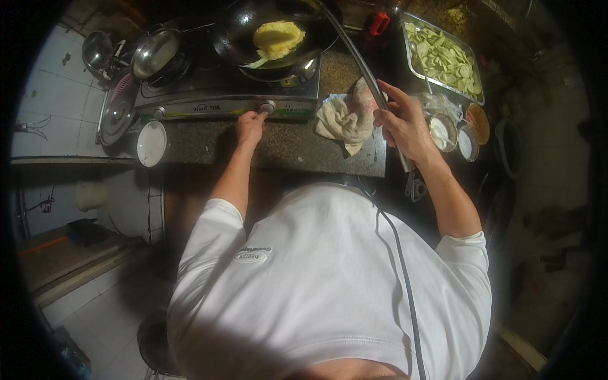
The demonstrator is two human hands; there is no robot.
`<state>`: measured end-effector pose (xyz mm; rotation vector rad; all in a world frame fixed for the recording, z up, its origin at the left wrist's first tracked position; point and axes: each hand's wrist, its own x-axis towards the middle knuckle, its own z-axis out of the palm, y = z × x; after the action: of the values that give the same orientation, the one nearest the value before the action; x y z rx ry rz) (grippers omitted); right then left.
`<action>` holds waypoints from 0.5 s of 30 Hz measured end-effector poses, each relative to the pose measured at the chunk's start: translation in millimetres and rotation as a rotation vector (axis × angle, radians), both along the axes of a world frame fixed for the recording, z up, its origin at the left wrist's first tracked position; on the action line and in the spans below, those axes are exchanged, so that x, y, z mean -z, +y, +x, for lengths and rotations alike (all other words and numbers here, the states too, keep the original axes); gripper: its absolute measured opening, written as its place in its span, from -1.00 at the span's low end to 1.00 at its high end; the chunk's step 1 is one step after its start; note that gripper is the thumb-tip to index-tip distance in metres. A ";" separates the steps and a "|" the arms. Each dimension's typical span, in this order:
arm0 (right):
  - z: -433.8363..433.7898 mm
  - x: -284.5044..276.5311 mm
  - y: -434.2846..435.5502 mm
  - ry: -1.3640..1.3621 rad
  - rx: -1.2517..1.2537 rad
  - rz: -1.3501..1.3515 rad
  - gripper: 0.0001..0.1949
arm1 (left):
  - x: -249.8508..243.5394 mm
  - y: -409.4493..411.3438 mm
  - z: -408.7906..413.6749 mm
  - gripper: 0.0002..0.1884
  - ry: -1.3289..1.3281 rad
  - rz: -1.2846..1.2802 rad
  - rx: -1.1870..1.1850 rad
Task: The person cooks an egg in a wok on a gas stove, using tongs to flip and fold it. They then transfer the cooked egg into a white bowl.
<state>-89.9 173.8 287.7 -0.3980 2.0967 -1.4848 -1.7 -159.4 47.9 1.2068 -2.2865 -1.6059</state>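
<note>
My left hand has its fingertips on the right-hand control knob of a gas stove. On that burner sits a black wok with a yellow piece of cooked egg in it. My right hand holds a long metal utensil handle loosely, thumb and fingers around it. The handle runs up past the wok's right side, and its far end is out of view. Beside that hand a crumpled beige cloth lies on the counter.
Sliced green vegetables fill a metal tray at upper right. Below it stand small bowls of white contents. A metal pan rests on the left burner. A white plate sits at the counter's front edge.
</note>
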 end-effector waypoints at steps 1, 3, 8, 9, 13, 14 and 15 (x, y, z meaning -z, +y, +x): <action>1.0 -1.6 -1.2 -0.004 0.003 0.000 -0.34 | -0.1 -0.2 0.3 -0.70 0.000 -0.015 0.006; 0.9 -2.4 -2.1 -0.003 0.002 0.004 -0.34 | 0.8 -0.6 0.4 -0.70 0.000 -0.044 0.020; -0.6 -0.1 -4.9 -0.020 -0.016 -0.010 -0.34 | 7.9 -1.9 0.7 -0.70 0.027 -0.042 0.014; -0.4 -0.7 -6.4 -0.027 -0.014 -0.015 -0.34 | 8.3 -1.9 0.6 -0.70 0.029 -0.041 0.010; -1.6 1.6 -16.3 -0.057 -0.030 -0.063 -0.34 | 8.5 -1.9 -0.4 -0.71 0.011 -0.010 -0.007; -3.8 5.0 -19.8 -0.065 -0.040 -0.082 -0.33 | 8.4 -1.1 -0.5 -0.72 0.014 0.006 -0.018; -7.6 10.2 -23.8 -0.059 -0.053 -0.070 -0.34 | 8.4 -1.1 -1.1 -0.72 0.018 0.021 -0.027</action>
<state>-97.6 150.0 277.4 -0.4278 1.9780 -1.5239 -2.8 -160.6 39.5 1.2182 -2.2383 -1.6283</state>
